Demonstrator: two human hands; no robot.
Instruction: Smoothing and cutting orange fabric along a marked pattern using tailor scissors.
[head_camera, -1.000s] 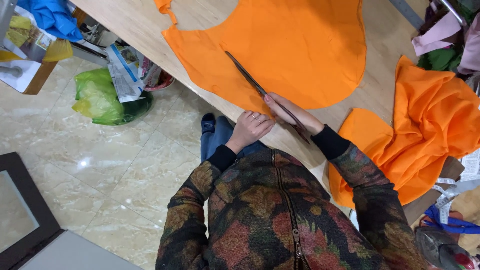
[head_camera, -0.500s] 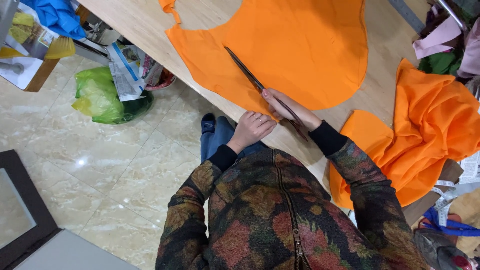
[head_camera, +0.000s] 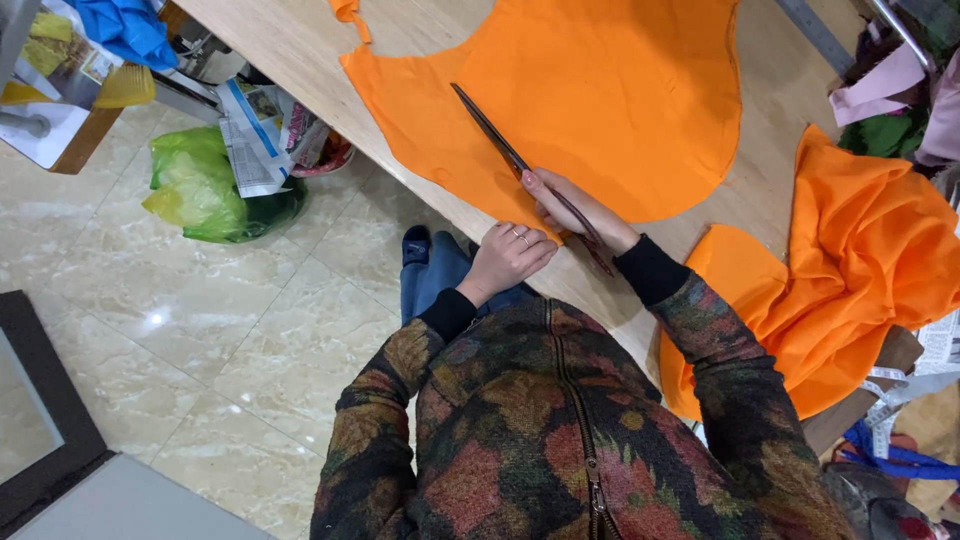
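A cut piece of orange fabric (head_camera: 590, 100) lies flat on the wooden table (head_camera: 290, 45). My right hand (head_camera: 575, 208) grips a long pair of dark scissors (head_camera: 495, 135) whose blades lie on the fabric near its front edge, pointing up and left. My left hand (head_camera: 510, 260), with rings on the fingers, rests curled at the table's edge, touching the fabric's near corner beside the scissor handles.
A loose heap of orange cloth (head_camera: 850, 270) hangs off the table's right end. A green plastic bag (head_camera: 210, 190) and papers (head_camera: 255, 140) sit on the marble floor at left. Blue cloth (head_camera: 125, 25) lies top left; pink and green scraps (head_camera: 890, 100) lie top right.
The scissors and my right hand have slid slightly up and left along the fabric edge. My left hand stays at the table's edge.
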